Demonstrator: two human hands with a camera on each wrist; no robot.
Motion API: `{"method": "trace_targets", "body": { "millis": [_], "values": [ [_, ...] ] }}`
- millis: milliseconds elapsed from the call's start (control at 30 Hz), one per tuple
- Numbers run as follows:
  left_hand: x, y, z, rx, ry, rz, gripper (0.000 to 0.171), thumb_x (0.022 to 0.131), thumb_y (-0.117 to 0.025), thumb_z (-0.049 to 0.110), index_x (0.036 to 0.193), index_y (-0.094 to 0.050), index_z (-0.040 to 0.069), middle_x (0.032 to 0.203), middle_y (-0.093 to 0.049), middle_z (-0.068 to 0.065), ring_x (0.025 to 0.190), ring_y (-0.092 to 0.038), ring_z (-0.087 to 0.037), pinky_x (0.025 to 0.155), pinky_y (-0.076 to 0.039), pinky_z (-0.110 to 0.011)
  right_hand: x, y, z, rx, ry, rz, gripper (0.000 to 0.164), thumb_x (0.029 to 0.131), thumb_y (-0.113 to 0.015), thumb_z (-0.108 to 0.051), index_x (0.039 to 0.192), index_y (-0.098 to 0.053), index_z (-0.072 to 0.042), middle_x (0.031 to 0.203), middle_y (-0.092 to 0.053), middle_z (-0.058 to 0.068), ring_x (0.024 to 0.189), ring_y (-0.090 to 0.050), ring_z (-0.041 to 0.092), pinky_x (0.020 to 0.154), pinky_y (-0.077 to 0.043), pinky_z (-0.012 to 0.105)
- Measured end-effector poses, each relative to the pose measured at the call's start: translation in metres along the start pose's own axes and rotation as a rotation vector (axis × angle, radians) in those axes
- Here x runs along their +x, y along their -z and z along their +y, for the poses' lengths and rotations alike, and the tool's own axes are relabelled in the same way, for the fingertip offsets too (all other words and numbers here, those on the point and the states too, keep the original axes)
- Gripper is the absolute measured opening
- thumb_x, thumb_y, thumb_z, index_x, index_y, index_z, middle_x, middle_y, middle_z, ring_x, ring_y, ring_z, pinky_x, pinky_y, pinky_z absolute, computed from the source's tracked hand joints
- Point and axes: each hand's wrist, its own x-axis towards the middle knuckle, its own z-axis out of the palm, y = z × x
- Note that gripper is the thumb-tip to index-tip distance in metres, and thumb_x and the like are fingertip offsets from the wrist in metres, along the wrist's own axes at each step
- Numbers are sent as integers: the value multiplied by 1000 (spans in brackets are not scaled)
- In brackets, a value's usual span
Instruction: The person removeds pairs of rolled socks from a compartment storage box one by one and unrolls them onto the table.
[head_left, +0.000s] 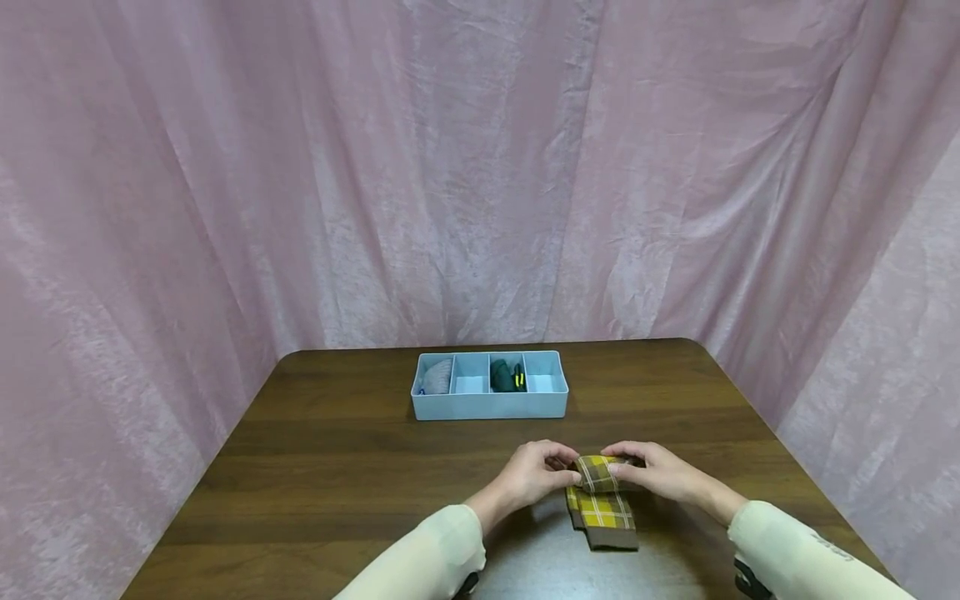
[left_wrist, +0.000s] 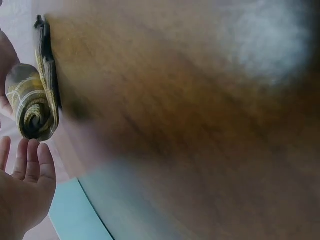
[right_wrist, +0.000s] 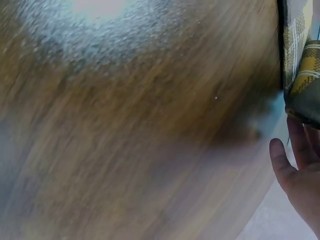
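A pair of yellow-and-brown plaid socks (head_left: 607, 510) lies on the table, brown cuffs toward me, one sock slightly offset over the other. Their far end is wound into a thick roll (head_left: 596, 473), whose spiral end shows in the left wrist view. My left hand (head_left: 532, 471) holds the roll's left end between thumb and fingers. At the opposite end, my right hand (head_left: 658, 472) grips it with the thumb on the near side. In the right wrist view, fingers (right_wrist: 296, 142) reach under the brown edge of the roll.
Beyond the hands stands a light blue divided box (head_left: 487, 406). A grey bundle (head_left: 438, 377) sits in its leftmost compartment, and a dark green bundle (head_left: 502, 377) in the third. Pink curtains (head_left: 450, 167) hang behind the wooden table (head_left: 337, 483).
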Motion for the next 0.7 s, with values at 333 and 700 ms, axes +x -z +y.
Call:
{"method": "trace_targets", "body": {
  "millis": [333, 700],
  "values": [
    [-15, -9, 1, -3, -24, 99, 29, 83, -82, 20, 106, -74, 5, 101, -66, -5, 90, -64, -16, 74, -50, -21, 10, -6, 4, -138, -52, 70, 36, 96, -66, -27, 123, -66, -3, 117, -66, 8, 108, -58, 25, 86, -48, 33],
    [-32, -35, 1, 113, -55, 181, 28, 80, -84, 22, 102, -75, 7, 99, -65, 4, 92, -63, -16, 78, -49, -24, 13, -9, 4, -152, -54, 95, 33, 96, -65, -24, 121, -67, -1, 116, -67, 10, 109, -58, 27, 87, -48, 37]
  ]
}}
